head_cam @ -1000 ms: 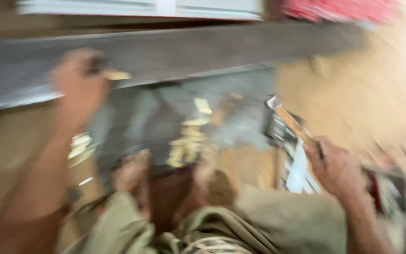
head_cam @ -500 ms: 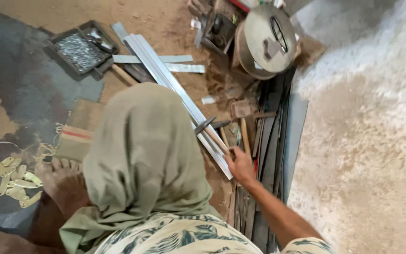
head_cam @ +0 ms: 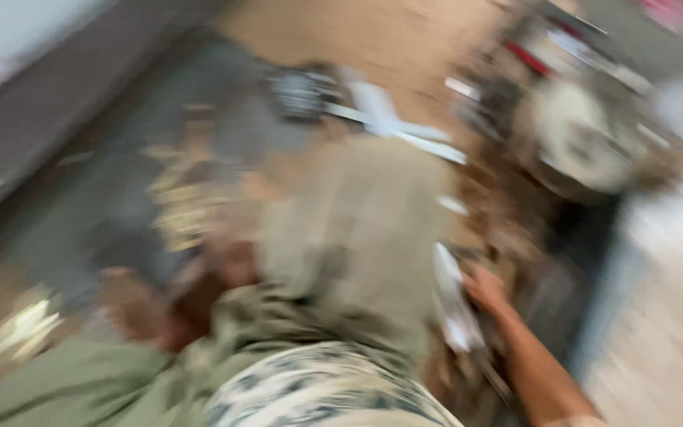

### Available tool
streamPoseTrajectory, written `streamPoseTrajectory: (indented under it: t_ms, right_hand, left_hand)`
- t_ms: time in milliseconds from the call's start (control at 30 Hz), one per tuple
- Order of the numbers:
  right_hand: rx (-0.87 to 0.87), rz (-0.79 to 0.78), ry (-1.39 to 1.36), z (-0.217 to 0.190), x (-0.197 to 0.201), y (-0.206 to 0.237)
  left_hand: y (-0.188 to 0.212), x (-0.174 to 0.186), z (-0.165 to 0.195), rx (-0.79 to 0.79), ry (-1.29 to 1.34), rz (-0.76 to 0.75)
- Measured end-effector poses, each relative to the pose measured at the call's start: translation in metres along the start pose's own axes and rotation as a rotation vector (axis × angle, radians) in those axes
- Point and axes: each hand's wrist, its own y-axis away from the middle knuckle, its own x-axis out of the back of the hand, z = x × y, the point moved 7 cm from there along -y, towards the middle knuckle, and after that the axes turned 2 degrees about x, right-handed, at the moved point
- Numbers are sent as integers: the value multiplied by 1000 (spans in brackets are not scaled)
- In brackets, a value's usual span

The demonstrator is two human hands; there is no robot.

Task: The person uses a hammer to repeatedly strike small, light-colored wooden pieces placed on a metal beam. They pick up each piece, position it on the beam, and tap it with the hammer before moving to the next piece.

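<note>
Dirt floor now blurred, right hand still on pale strip

Whole view smeared by motion blur, right hand grip on pale flat metal strip unclear, left hand hidden, round grey metal pot indistinct

Blurred right hand on pale metal strip

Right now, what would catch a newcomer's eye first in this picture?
Everything is smeared by motion blur. The olive-green trouser leg fills the middle, with the right hand beside it touching pale flat strips on the floor. A round metal pot sits at upper right, and yellowish bits lie on a grey sheet at left.
</note>
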Motion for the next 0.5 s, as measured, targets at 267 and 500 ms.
streamPoseTrajectory:
  t_ms: [267,500]
  right_hand:
    - [300,92,-329,-157,-6,-48]
    - [754,-85,-558,-411,2,-47]
  left_hand:
    - [-10,0,-167,127,-55,-61]
    - [1,-64,-244,527,114,-194]
